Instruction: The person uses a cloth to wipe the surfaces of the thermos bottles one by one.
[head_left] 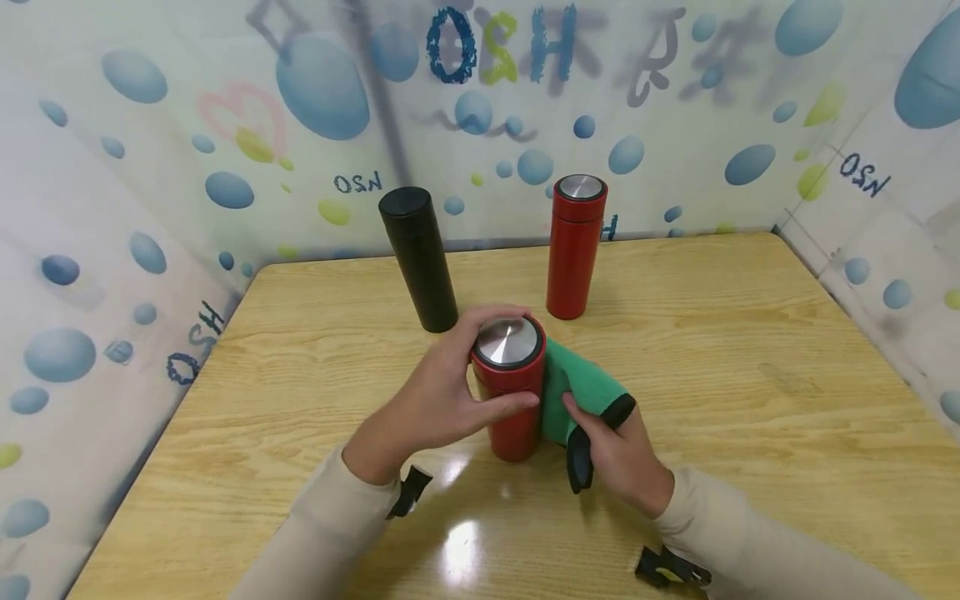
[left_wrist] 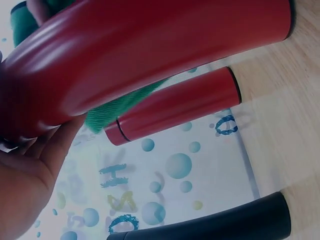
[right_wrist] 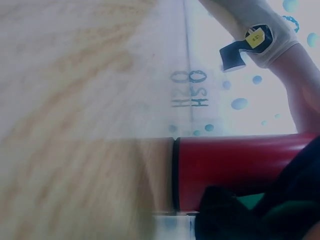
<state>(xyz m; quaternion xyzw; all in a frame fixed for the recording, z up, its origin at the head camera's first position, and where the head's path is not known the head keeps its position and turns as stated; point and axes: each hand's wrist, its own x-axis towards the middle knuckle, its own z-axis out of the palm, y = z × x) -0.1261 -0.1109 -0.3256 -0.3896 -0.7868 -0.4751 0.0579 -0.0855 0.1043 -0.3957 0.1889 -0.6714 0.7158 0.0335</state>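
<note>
A red thermos (head_left: pixel 514 427) with a silver-topped lid (head_left: pixel 507 341) stands upright on the table in front of the person. The left hand (head_left: pixel 442 383) grips it near the top, thumb across the front and fingers round the back. In the right hand (head_left: pixel 626 458) is a green cloth (head_left: pixel 581 379) with black edging, held against the thermos's right side. The right wrist view shows the thermos's lower body (right_wrist: pixel 225 172), partly covered by the cloth's dark edge (right_wrist: pixel 220 215). Most of the right hand's fingers are hidden behind the cloth.
A second red thermos (head_left: pixel 573 258) stands at the back of the wooden table (head_left: pixel 750 375). To its left is a black thermos (head_left: pixel 422 262), upright too. A wall sheet (head_left: pixel 660 50) with blue dots and lettering rises behind the table's far edge.
</note>
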